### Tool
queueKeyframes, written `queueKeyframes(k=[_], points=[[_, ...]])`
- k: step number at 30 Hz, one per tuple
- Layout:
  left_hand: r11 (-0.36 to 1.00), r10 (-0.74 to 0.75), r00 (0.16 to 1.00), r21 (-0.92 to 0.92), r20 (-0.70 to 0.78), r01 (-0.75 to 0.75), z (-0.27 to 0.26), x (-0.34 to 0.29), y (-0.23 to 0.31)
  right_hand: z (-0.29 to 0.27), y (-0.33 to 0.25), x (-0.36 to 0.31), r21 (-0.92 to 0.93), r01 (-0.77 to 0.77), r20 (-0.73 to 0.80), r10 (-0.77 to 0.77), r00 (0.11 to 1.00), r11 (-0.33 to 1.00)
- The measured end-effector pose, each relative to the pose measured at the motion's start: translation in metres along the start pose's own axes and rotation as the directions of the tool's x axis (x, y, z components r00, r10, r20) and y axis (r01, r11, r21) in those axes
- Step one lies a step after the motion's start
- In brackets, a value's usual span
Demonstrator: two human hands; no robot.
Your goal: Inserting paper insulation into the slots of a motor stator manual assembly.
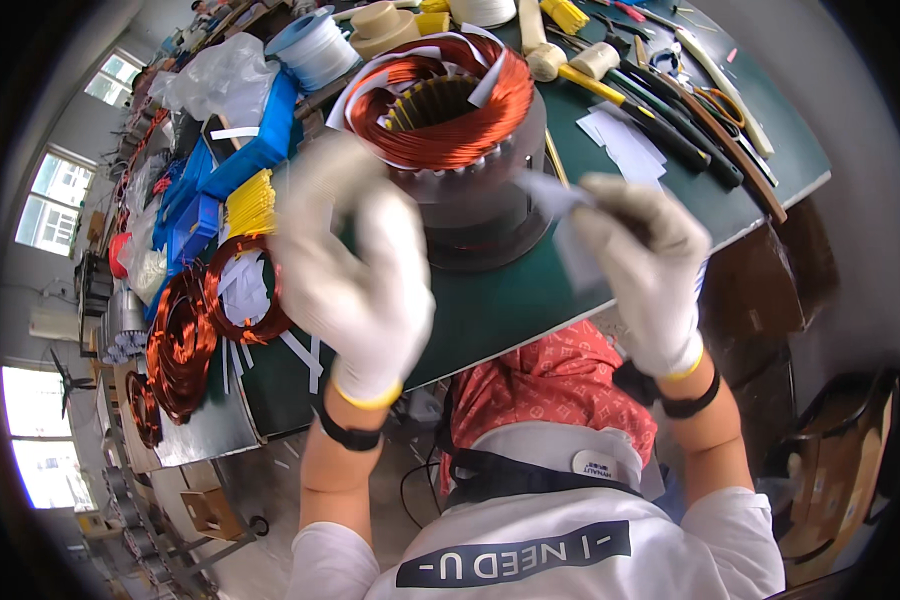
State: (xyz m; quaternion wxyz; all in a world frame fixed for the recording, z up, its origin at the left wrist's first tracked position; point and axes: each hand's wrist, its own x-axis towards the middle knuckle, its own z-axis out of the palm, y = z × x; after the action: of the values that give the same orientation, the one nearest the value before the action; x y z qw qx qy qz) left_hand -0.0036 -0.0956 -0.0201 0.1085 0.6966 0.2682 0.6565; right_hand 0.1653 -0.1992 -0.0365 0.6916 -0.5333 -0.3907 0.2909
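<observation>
Copper windings [505, 100] already ringed the upper-centre stator [480, 205]; loose sheets [625, 145] seemed unused. Right fingers [625, 195] pinched paper [550, 190]; left fingers [388, 220] blurred, grip unclear.

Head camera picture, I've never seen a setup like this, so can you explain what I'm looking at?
There's no robot here: these are a person's own two hands in white gloves. The single picture comes from a wide fisheye camera worn on their head, looking down, so straight edges bend near the rim.

On the green table stands a dark cylinder topped by a thick ring of copper wire. Loose wire coils lie to the left; hammers and white sheets lie to the right.

The right hand pinches a white slip beside the cylinder. The left hand is blurred, so I can't tell whether it holds anything.
</observation>
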Motion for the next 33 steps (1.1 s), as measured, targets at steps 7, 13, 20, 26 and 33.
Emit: queueKeyframes(k=[7, 13, 20, 26, 33], points=[[0.76, -0.483, 0.832, -0.341, 0.274, 0.554, 0.032, 0.039, -0.038, -0.007, 0.005, 0.047, -0.58, 0.703, 0.293, -0.7, 0.651, 0.411], [0.713, -0.516, 0.801, -0.366, 0.303, 0.598, 0.028, 0.041, -0.036, 0.001, 0.0, 0.05, -0.6, 0.755, 0.415, -0.705, 0.575, 0.263], [0.65, -0.548, 0.78, -0.432, 0.302, 0.625, 0.038, 0.039, -0.039, 0.009, 0.004, 0.064, -0.492, 0.831, 0.524, -0.675, 0.52, 0.259], [0.662, -0.528, 0.802, -0.456, 0.278, 0.594, 0.038, 0.046, -0.047, 0.008, 0.008, 0.078, -0.417, 0.847, 0.464, -0.725, 0.51, 0.329], [0.605, -0.491, 0.737, -0.427, 0.464, 0.672, 0.021, 0.054, -0.057, 0.006, -0.041, 0.065, -0.329, 0.833, 0.647, -0.536, 0.542, 0.445]])
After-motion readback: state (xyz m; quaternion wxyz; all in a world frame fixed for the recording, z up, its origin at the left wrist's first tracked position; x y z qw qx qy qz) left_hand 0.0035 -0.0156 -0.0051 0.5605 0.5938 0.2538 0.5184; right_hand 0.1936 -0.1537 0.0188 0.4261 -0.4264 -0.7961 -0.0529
